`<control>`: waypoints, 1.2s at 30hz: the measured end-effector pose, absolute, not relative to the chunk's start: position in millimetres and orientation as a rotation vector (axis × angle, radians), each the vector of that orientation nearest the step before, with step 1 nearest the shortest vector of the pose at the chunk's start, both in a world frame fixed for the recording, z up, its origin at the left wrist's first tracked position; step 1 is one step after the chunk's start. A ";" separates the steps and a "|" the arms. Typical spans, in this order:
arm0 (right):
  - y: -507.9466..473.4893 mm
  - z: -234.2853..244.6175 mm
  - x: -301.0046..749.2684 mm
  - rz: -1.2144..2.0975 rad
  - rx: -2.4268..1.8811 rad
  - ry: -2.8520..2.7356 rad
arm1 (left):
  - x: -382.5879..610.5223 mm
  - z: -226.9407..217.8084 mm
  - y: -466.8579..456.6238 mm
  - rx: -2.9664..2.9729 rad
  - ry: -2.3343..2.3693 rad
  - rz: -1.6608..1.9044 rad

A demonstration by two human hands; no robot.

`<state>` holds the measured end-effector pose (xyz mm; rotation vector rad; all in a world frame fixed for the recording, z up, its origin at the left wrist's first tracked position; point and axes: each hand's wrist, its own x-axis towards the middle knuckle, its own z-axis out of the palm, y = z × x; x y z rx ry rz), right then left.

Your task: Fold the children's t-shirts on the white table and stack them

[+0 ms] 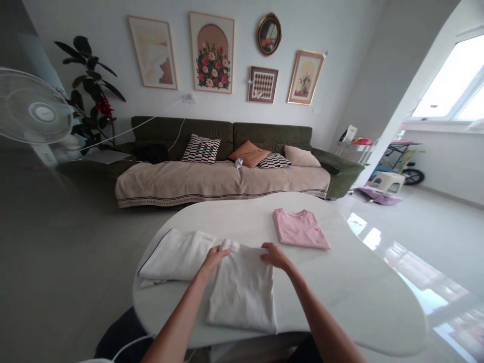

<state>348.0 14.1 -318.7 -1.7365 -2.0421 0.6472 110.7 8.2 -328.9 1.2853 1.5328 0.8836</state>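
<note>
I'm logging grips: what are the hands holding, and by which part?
The white garment, by its far edge: left hand at the left corner, right hand at the right corner.

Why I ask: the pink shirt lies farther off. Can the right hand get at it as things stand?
Probably yes. The right hand is at the far edge of the white garment, and the pink shirt lies just beyond it on the same table, with nothing between them.

A long dark-green fabric sofa (227,133) sits across the room. Five framed pictures (212,52) hang above it. A white electric fan (32,107) and a dark leafy plant (88,75) stand to its left.
</note>
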 end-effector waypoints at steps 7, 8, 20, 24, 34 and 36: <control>6.3 -277.8 377.2 0.543 -1.457 -1.894 | 127.6 -254.9 -67.2 1.735 1.077 1.110; 3.6 -284.8 382.2 0.489 -1.445 -1.874 | 134.7 -257.8 -80.2 1.870 1.069 1.020; -109.7 -372.6 343.4 0.422 -1.644 -1.941 | 134.6 -367.9 -53.8 2.369 1.480 0.418; -141.4 -380.7 301.3 0.399 -1.459 -2.375 | 130.1 -388.0 -48.1 2.375 1.631 0.345; -60.6 -382.0 389.6 0.239 -1.765 -2.417 | 154.4 -393.5 -123.3 2.406 1.589 0.446; -49.0 -376.7 393.1 0.251 -1.885 -2.366 | 166.0 -394.4 -135.7 2.397 1.529 0.439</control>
